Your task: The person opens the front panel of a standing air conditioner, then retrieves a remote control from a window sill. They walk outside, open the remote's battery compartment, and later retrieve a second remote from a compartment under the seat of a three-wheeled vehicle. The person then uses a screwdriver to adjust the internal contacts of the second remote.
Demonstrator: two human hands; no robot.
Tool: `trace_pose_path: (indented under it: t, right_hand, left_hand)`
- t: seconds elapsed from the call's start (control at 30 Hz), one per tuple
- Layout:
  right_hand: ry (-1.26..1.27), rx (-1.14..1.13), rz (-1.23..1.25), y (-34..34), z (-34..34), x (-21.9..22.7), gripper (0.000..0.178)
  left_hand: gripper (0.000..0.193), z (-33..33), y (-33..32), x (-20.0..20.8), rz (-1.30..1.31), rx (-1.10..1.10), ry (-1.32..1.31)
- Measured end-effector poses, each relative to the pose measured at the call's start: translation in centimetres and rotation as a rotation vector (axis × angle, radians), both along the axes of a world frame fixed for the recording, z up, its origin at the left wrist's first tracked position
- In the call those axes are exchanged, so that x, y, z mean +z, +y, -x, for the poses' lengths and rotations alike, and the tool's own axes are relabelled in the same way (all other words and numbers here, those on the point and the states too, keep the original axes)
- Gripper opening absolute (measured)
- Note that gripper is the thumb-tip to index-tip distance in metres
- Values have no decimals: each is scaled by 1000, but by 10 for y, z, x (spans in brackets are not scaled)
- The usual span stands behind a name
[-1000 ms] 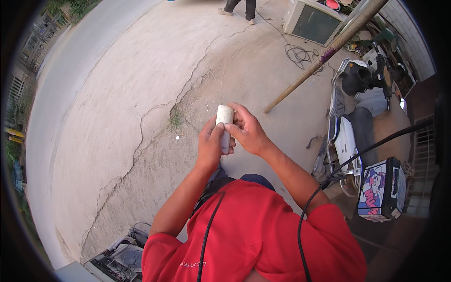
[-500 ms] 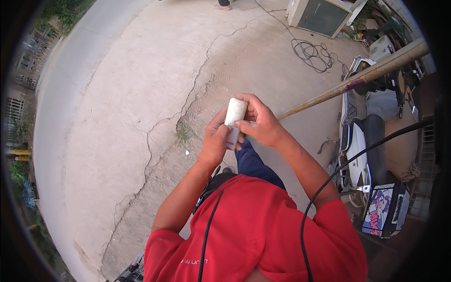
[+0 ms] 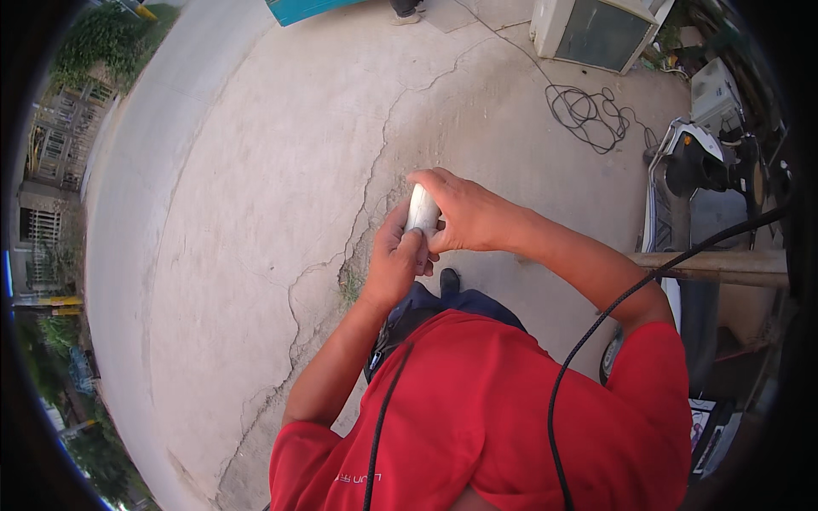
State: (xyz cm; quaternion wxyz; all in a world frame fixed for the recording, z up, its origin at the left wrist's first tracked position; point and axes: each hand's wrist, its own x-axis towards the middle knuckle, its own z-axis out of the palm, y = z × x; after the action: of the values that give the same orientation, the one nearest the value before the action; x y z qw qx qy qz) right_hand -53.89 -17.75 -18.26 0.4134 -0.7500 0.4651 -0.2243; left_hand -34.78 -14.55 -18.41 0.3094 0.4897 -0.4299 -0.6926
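Item one, in hand: a white bar [image 3: 422, 209], slim and round-ended, held out in front of the red shirt [image 3: 477, 400], over the concrete [image 3: 256, 170]. Item two: the left hand [image 3: 394, 262], closed round the bar's lower part, thumb laid on its near face. Item three: the right hand [image 3: 467, 213], narrow, fingers hooked over the bar's top end, thumb low on its right side. From my remote post I log the step as two-handed handling of the bar, apparently working at its casing; the fingers cover much of it, so I cannot tell whether any part is loose. As I judge it, the next move calls for a firm left grip and a light, controlled right pull or push along the bar. Surroundings: coiled cable [image 3: 588, 115], a boxy cabinet [image 3: 601, 34], a scooter [image 3: 699, 166], a pole [image 3: 716, 266] beyond the right arm, and a black cord [image 3: 554, 417] across the shirt.
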Motion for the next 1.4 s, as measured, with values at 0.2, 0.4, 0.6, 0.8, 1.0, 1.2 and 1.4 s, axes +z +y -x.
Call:
trace_pose_path:
  t: [0.2, 0.4, 0.6, 0.8, 1.0, 1.2, 1.4]
  right_hand:
    - [31, -160, 181, 4, 15, -10, 69]
    - [-532, -620, -63, 49, 41, -41, 29]
    - [-453, -695, 262, -33, 62, -55, 28]
    - [-690, -827, -109, -56, 78, -80, 28]
    - [-702, -685, -371, -53, 76, -83, 26]
    - [-684, -650, -247, -53, 73, -86, 28]
    - [-888, -777, -546, -69, 67, -76, 31]
  left_hand:
    - [43, 23, -12, -13, -3, 43, 58]
    - [28, 50, -1, -39, -197, 27, 132]
    - [40, 66, -99, -51, -188, 89, 220]
    - [46, 75, -102, -56, -244, 77, 578]
    - [45, 79, -86, -61, -298, 84, 504]
    - [46, 85, -71, -63, -271, 192, 516]
    - [55, 94, -81, -70, 1, 102, 436]
